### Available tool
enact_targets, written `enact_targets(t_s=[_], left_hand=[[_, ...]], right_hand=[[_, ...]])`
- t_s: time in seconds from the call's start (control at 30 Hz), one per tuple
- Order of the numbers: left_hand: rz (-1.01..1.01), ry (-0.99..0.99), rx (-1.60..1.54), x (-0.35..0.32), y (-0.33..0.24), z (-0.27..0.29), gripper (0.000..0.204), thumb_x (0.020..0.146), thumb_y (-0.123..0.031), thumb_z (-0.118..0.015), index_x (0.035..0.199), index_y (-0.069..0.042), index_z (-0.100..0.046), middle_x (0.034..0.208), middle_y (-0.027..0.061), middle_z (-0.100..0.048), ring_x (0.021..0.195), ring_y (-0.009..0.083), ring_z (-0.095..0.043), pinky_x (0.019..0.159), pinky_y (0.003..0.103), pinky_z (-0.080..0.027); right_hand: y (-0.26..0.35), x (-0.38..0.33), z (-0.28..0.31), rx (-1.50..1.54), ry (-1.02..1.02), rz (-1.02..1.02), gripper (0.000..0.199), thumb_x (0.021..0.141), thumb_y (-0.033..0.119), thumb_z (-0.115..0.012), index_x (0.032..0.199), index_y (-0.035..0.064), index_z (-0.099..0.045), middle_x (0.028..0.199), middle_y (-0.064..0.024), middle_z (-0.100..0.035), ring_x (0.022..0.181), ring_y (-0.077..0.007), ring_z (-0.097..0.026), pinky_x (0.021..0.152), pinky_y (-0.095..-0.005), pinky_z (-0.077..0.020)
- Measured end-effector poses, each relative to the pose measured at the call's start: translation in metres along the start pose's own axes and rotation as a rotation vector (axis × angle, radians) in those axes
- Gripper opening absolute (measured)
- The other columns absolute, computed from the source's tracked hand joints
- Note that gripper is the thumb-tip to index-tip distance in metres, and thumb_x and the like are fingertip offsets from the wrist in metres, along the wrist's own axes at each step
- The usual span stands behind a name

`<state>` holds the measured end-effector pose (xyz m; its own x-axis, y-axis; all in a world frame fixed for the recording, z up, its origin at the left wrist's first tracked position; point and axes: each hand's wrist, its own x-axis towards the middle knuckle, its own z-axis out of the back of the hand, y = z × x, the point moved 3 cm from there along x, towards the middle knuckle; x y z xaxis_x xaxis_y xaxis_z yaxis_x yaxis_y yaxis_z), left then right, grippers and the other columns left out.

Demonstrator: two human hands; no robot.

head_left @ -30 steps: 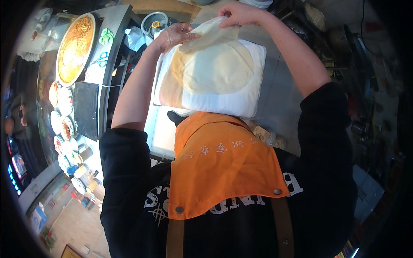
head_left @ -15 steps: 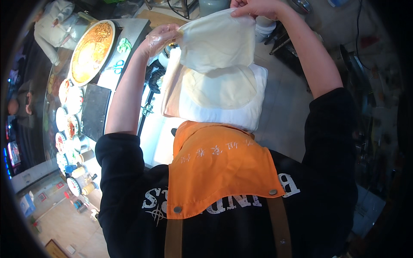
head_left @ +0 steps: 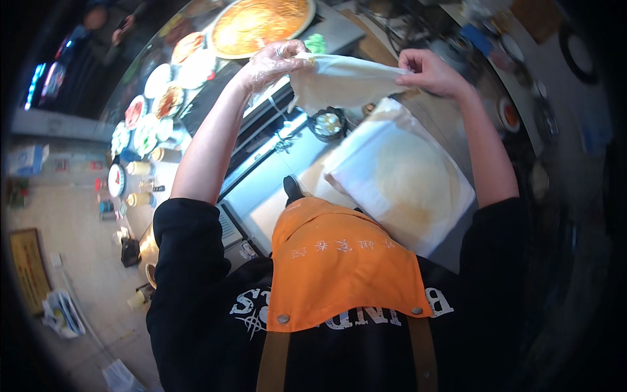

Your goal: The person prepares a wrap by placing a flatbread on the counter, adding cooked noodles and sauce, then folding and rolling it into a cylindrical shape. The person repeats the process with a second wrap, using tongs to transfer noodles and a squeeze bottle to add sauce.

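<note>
A thin pale flatbread sheet (head_left: 343,81) hangs in the air, stretched between both hands. My left hand (head_left: 274,62), in a clear plastic glove, pinches its left edge. My right hand (head_left: 434,72), bare, grips its right edge. Below lies a stack of round flatbreads (head_left: 408,186) on white paper (head_left: 359,160), on the counter in front of my orange apron (head_left: 339,268). A large round griddle with an orange-brown pancake (head_left: 258,23) sits at the far left, past my left hand.
A small dark bowl (head_left: 328,124) with pale filling stands under the lifted sheet. Several bowls of toppings (head_left: 160,108) line the counter's left edge, with small bottles (head_left: 140,168) beside them. The floor shows at the left, with litter.
Both hands have carried the sheet up off the stack and leftward toward the griddle. My view has swung, so the stack now lies lower right.
</note>
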<state>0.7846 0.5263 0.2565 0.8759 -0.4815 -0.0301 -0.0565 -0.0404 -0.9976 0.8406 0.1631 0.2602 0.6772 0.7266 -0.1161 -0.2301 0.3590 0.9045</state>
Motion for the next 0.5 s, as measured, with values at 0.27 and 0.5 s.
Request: enact_targets(t_s=[0.27,0.5], left_hand=[[0.129,-0.183,0.813,-0.121,-0.039,0.140,0.029,0.092,-0.038,-0.080,0.095,-0.012,-0.066,0.086,-0.0028,-0.063,0.085,0.0099,-0.056,0.078,0.030,-0.048],[0.056,-0.245,1.191,-0.195,0.004,0.255,0.023,0.092,-0.033,-0.063,0.090,-0.011,-0.058,0.086,0.0083,-0.059,0.086,0.0253,-0.058,0.082,0.042,-0.049]], right_hand=[[0.082,0.150,-0.098,-0.094,0.241,-0.013,0.027,0.088,0.012,-0.085,0.085,0.0090,-0.059,0.077,0.0079,-0.055,0.073,-0.0024,-0.048,0.065,-0.0224,-0.0398],[0.161,0.266,-0.171,0.163,0.281,0.003,0.022,0.089,0.022,-0.086,0.088,0.0117,-0.067,0.077,0.0086,-0.063,0.070,-0.0006,-0.056,0.062,-0.0205,-0.0452]])
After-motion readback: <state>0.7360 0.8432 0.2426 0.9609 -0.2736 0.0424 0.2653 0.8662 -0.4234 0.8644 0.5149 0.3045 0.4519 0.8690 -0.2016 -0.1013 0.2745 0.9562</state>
